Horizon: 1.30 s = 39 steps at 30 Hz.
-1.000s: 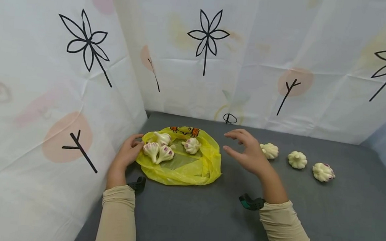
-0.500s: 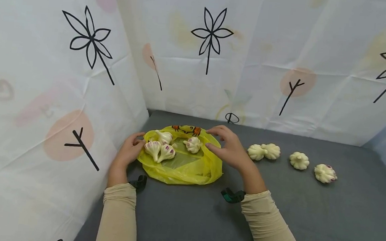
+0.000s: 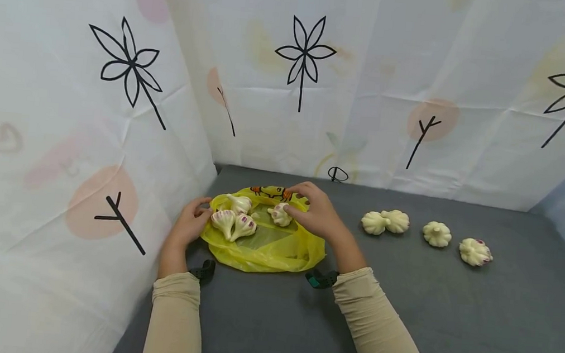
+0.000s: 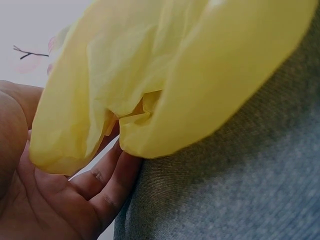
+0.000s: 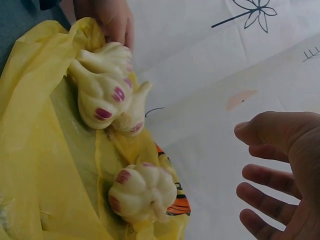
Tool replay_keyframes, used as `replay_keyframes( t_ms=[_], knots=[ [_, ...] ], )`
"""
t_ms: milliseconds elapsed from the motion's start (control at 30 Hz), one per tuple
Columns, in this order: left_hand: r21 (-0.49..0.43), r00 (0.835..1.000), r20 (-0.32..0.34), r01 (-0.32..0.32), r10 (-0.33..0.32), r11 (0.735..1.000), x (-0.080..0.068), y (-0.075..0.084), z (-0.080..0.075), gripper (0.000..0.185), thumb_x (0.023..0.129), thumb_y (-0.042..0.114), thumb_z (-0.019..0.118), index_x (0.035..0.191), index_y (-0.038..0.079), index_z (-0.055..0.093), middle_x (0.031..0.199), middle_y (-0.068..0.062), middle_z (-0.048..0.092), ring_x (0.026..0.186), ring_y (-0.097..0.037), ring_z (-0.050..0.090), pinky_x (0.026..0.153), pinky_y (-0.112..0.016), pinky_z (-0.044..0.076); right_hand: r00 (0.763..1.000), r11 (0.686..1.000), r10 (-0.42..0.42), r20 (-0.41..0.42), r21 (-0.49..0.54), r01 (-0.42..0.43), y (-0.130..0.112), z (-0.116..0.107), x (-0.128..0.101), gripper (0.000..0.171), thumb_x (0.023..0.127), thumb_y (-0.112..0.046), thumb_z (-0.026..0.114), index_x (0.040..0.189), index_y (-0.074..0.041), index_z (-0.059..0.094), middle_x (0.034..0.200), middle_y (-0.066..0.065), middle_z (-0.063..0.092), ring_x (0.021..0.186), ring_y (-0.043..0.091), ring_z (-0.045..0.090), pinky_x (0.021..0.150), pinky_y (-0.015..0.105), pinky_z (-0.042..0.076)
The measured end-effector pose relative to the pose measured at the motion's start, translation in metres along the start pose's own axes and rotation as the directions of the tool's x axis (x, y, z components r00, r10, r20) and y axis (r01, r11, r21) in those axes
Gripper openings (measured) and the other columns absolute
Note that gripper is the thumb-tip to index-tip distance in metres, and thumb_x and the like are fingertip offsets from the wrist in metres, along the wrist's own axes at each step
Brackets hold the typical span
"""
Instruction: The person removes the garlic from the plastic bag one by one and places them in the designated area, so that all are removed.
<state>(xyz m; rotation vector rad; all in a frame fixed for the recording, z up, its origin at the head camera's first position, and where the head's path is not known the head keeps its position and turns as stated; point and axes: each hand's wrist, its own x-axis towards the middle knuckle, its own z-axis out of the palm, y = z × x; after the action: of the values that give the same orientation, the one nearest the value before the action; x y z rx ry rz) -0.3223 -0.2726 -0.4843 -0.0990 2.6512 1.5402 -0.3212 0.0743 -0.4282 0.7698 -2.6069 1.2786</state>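
- My left hand (image 3: 188, 225) pinches the left rim of the yellow bag (image 3: 275, 254), which lies spread on the grey table (image 3: 451, 326) near the back left corner; its fingers curl around the plastic.
- My right hand (image 3: 314, 216) hovers over the bag, fingers spread and slack, holding nothing, fingertips just beside the lone garlic bulb (image 3: 279, 214).
- To do this well, I judge I should keep the rim pinned so the thin plastic stays put, and close thumb and fingers around the bulb's body, not its stem.
- Four more bulbs (image 3: 436, 233) lie in a row on the table to the right, well apart from the bag.
- The right wrist view shows purple blotches on the bulb (image 5: 142, 192) and my empty palm (image 5: 290, 165); the head view hides that palm.
- The left wrist view shows my fingers (image 4: 107, 182) tucked under the bag's fold (image 4: 165, 90).
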Motion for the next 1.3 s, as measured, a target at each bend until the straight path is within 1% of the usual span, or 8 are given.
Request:
replay_keyframes(
  t_ms=[133, 233, 467, 600, 767, 967, 1067, 1300],
  knots=[
    [-0.008, 1.0, -0.005, 0.004, -0.004, 1.0, -0.003, -0.001, -0.005, 0.05, 0.105, 0.03, 0.045, 0.153, 0.018, 0.035, 0.142, -0.019, 0.052, 0.129, -0.034, 0.05, 0.104, -0.049, 0.042, 1.0, 1.0, -0.007, -0.002, 0.0, 0.007, -0.002, 0.009, 0.008, 0.031, 0.093, -0.029, 0.069, 0.123, -0.022, 0.064, 0.125, -0.001, 0.057, 0.117, 0.03, 0.054, 0.093, 0.051, 0.048],
    [-0.012, 1.0, -0.015, -0.013, 0.012, 1.0, -0.002, -0.001, -0.006, 0.05, 0.105, 0.03, 0.046, 0.152, 0.017, 0.036, 0.141, -0.02, 0.053, 0.128, -0.035, 0.051, 0.104, -0.049, 0.042, 1.0, 1.0, 0.003, 0.01, -0.009, -0.003, -0.003, 0.014, 0.014, 0.032, 0.093, -0.029, 0.068, 0.124, -0.022, 0.063, 0.124, -0.002, 0.056, 0.117, 0.031, 0.054, 0.092, 0.048, 0.048],
    [0.016, 1.0, -0.019, -0.018, 0.018, 1.0, -0.002, -0.001, -0.004, 0.051, 0.104, 0.031, 0.046, 0.152, 0.017, 0.036, 0.139, -0.019, 0.054, 0.127, -0.034, 0.052, 0.103, -0.049, 0.042, 0.995, 0.997, 0.074, 0.073, -0.035, -0.072, 0.001, 0.025, 0.018, 0.038, 0.094, -0.034, 0.067, 0.127, -0.016, 0.062, 0.129, 0.007, 0.055, 0.122, 0.033, 0.053, 0.096, 0.049, 0.047],
    [0.015, 1.0, -0.025, -0.013, 0.014, 1.0, -0.004, -0.001, -0.001, 0.05, 0.104, 0.031, 0.046, 0.152, 0.016, 0.037, 0.138, -0.019, 0.055, 0.126, -0.034, 0.053, 0.102, -0.048, 0.043, 0.988, 0.989, 0.103, 0.114, -0.117, -0.09, 0.01, 0.033, 0.019, 0.044, 0.093, -0.035, 0.067, 0.131, -0.013, 0.061, 0.13, 0.01, 0.055, 0.121, 0.031, 0.053, 0.097, 0.048, 0.047],
    [0.015, 1.0, -0.008, -0.013, 0.013, 1.0, -0.005, -0.002, 0.004, 0.051, 0.104, 0.031, 0.046, 0.152, 0.015, 0.037, 0.139, -0.02, 0.055, 0.127, -0.035, 0.052, 0.103, -0.048, 0.043, 0.981, 0.966, 0.151, 0.123, -0.227, -0.12, 0.021, 0.041, 0.017, 0.048, 0.091, -0.034, 0.07, 0.134, -0.015, 0.06, 0.132, 0.005, 0.055, 0.122, 0.027, 0.052, 0.096, 0.046, 0.048],
    [-0.001, 1.0, -0.02, -0.021, 0.021, 1.0, -0.003, -0.002, 0.004, 0.05, 0.104, 0.03, 0.047, 0.151, 0.015, 0.038, 0.139, -0.02, 0.055, 0.127, -0.035, 0.053, 0.104, -0.049, 0.042, 0.979, 0.958, 0.145, 0.14, -0.267, -0.104, 0.026, 0.046, 0.018, 0.055, 0.088, -0.032, 0.074, 0.139, -0.02, 0.056, 0.141, 0.006, 0.05, 0.127, 0.028, 0.051, 0.092, 0.045, 0.05],
    [-0.002, 0.999, -0.023, -0.03, 0.03, 1.0, -0.002, -0.002, 0.003, 0.05, 0.104, 0.03, 0.047, 0.151, 0.015, 0.038, 0.139, -0.02, 0.055, 0.126, -0.035, 0.053, 0.104, -0.049, 0.042, 0.98, 0.956, 0.136, 0.146, -0.277, -0.092, 0.026, 0.047, 0.019, 0.058, 0.087, -0.03, 0.076, 0.14, -0.019, 0.056, 0.142, 0.006, 0.05, 0.128, 0.027, 0.051, 0.092, 0.044, 0.05],
    [-0.016, 1.0, -0.02, -0.007, 0.007, 1.0, -0.001, -0.001, 0.002, 0.05, 0.104, 0.03, 0.048, 0.151, 0.015, 0.038, 0.138, -0.02, 0.056, 0.126, -0.034, 0.054, 0.103, -0.047, 0.043, 0.981, 0.954, 0.119, 0.154, -0.292, -0.07, 0.023, 0.047, 0.02, 0.055, 0.086, -0.026, 0.076, 0.137, -0.016, 0.058, 0.134, 0.007, 0.056, 0.117, 0.024, 0.057, 0.087, 0.04, 0.051]
  ],
)
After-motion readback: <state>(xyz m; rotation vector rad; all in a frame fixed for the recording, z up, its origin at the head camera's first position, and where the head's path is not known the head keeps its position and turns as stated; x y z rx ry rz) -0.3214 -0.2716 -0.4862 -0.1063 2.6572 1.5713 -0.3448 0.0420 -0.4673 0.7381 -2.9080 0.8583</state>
